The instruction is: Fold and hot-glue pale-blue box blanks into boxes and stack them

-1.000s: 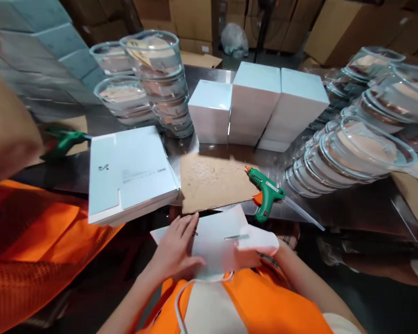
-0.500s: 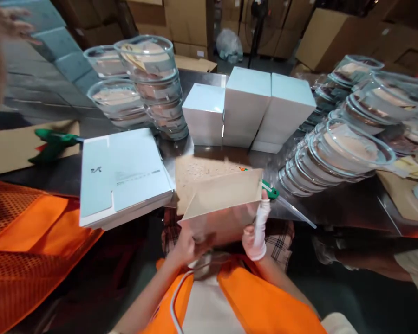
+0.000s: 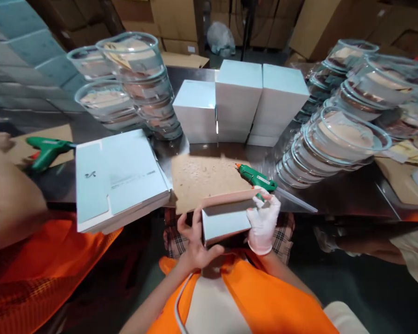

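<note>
Box (image 3: 226, 225) noted on the near side of the board (image 3: 197, 181), over the lap, its far edge close to the board's near edge. A brown flap (image 3: 226, 198) stands raised along that far edge; the face turned up is white.

Left hand (image 3: 197, 248), bare: fingers spread, thumb well apart, at the box's left end; how firmly they press, cannot tell. Right hand (image 3: 264, 226), in a white glove: fingers bent and clamped on the right end, by the flap.

Handling, as judged: light, thin card, stiff along the folds, easily dented on the flat faces; the smooth white face may slip. Best hold is at the 2 ends, close to the folds, without squeezing the middle.

Surroundings: 1 green glue gun (image 3: 256, 176) lies at the board's right end. A white stack (image 3: 121, 178) lies left of the board. Beyond the board, 3 white cartons (image 3: 238, 109) stand on the tabletop (image 3: 355, 195). Clear tubs (image 3: 320, 160) are piled right of the board.
</note>
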A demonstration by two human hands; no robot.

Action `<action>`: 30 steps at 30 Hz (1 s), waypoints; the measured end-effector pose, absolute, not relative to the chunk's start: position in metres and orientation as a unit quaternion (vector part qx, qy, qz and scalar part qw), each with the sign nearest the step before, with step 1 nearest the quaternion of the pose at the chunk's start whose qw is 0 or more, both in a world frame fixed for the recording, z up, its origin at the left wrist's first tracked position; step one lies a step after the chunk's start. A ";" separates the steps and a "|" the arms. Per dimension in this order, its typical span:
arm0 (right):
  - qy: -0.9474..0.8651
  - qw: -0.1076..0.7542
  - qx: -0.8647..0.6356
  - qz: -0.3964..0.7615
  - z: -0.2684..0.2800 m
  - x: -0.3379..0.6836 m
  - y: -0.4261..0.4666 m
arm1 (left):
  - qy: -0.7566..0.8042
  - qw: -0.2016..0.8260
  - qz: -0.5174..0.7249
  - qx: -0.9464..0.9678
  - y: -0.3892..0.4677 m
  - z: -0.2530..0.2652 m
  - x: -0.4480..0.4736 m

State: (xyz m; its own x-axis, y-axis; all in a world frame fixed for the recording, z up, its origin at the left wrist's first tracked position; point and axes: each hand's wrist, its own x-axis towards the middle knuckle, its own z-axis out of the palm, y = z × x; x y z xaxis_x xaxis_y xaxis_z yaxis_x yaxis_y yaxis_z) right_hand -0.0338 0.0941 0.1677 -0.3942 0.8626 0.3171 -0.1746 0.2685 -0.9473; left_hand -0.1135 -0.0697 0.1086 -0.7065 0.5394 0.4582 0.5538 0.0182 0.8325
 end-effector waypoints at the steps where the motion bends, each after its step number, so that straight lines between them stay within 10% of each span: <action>1: -0.641 0.472 -0.270 0.542 0.169 -0.031 0.098 | -0.707 0.020 -0.580 -0.404 -0.071 0.113 -0.116; 11: -0.806 0.022 -0.539 0.242 0.194 -0.010 0.190 | -0.749 0.072 -0.559 -0.348 -0.100 0.131 -0.157; 17: -0.665 0.174 -0.516 0.511 0.181 -0.019 0.196 | -0.743 0.086 -0.559 -0.358 -0.091 0.127 -0.158; 25: -0.599 0.435 -0.426 0.520 0.187 -0.003 0.172 | -0.740 0.062 -0.595 -0.308 -0.064 0.140 -0.151; 30: -0.769 0.292 -0.258 0.507 0.189 0.008 0.169 | -0.738 0.024 -0.601 -0.306 -0.037 0.165 -0.144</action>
